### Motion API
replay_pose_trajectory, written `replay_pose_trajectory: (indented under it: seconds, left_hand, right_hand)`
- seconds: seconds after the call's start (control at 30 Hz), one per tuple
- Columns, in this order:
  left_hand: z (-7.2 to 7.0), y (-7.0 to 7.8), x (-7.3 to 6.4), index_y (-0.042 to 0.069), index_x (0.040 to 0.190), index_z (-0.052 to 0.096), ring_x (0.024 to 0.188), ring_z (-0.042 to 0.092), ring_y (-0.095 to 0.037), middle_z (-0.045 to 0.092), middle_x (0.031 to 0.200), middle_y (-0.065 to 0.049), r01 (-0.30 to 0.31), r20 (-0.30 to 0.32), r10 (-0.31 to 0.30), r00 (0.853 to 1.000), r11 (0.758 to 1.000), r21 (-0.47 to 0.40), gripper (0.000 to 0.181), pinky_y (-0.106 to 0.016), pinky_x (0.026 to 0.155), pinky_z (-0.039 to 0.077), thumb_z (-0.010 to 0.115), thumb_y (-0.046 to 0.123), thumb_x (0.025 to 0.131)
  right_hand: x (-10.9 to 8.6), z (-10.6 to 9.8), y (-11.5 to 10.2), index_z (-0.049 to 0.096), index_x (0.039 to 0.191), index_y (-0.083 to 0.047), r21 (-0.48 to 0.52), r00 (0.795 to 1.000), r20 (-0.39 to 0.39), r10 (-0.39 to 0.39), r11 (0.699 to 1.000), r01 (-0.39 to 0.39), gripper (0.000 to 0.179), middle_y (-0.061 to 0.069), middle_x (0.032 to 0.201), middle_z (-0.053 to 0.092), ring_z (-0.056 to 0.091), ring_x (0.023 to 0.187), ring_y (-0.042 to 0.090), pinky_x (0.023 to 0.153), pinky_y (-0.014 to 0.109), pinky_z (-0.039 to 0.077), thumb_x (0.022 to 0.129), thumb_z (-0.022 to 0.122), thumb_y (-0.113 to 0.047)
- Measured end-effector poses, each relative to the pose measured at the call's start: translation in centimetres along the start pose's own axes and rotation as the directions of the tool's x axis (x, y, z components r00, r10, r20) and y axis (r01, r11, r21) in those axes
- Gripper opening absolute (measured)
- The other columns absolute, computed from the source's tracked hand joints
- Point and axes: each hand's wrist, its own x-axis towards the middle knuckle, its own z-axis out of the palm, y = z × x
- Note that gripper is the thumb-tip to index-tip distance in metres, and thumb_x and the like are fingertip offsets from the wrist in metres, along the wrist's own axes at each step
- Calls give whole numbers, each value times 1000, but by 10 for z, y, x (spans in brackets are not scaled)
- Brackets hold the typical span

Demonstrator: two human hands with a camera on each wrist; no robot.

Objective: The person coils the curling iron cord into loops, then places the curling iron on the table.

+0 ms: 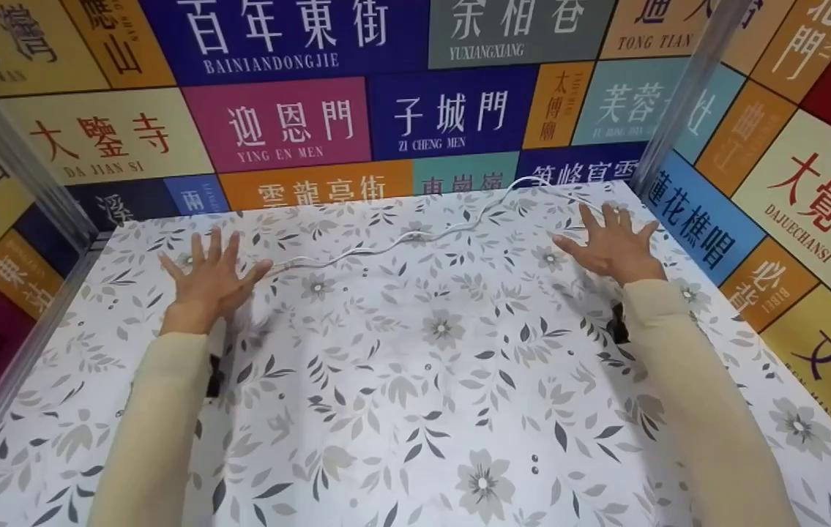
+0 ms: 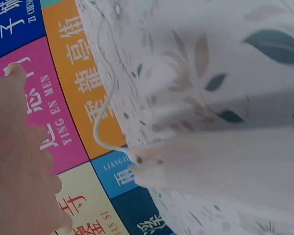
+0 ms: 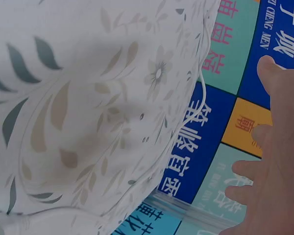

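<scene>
Both hands are held out over the table with fingers spread, and neither holds anything. My left hand (image 1: 211,282) is over the left part of the tabletop, palm down. Its thumb overlaps the near end of a thin white cable (image 1: 415,236) in the head view. From there the cable runs wavily to the back right, passing behind the fingers of my right hand (image 1: 614,245). The left wrist view has the left hand (image 2: 19,166) at its left edge, apart from the cable (image 2: 108,73). In the right wrist view, the cable (image 3: 202,73) lies left of the right hand (image 3: 281,147).
A white cloth with grey leaves and flowers covers the table (image 1: 378,351). Behind and beside it stand panels of coloured signs (image 1: 276,121) with Chinese characters. Clear plastic-like posts (image 1: 686,88) rise at the back corners. Small dark devices (image 1: 618,322) show beneath both wrists.
</scene>
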Motion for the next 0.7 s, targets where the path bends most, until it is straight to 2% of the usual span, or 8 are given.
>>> replay_pose_trajectory:
  seconds: [0.23,0.37,0.53,0.7]
  left_hand:
    - [3,-25,-11,6,160,-1,147,-21,-53,-13,164,-28,47,32,-46,998,998,-28,101,-82,98,-22,19,79,94]
    - [7,-37,-18,5,160,-4,146,-23,-54,-16,163,-28,51,58,-49,997,998,-34,103,-83,97,-22,16,81,93]
    - [10,-48,-26,5,160,-4,143,-22,-58,-15,162,-30,54,68,-51,996,998,-43,103,-83,94,-24,18,81,93]
    - [14,-56,-35,4,159,-6,139,-19,-65,-11,159,-37,95,108,-88,990,994,-57,108,-84,94,-22,16,84,91]
  right_hand:
    - [-9,1,20,-2,161,-10,25,999,47,21,999,-22,102,36,162,-1,-3,143,65,100,86,-10,93,25,-80]
    - [-13,5,30,-5,161,-10,36,996,77,44,998,-47,103,39,160,-1,-2,142,66,100,86,-9,92,24,-82]
    - [-20,8,46,-8,160,-8,69,991,112,78,994,-86,105,42,158,0,4,141,67,103,84,-4,92,24,-82]
    - [-26,9,63,-10,159,-4,116,979,159,124,983,-143,107,43,156,-3,5,139,68,106,82,2,93,27,-80]
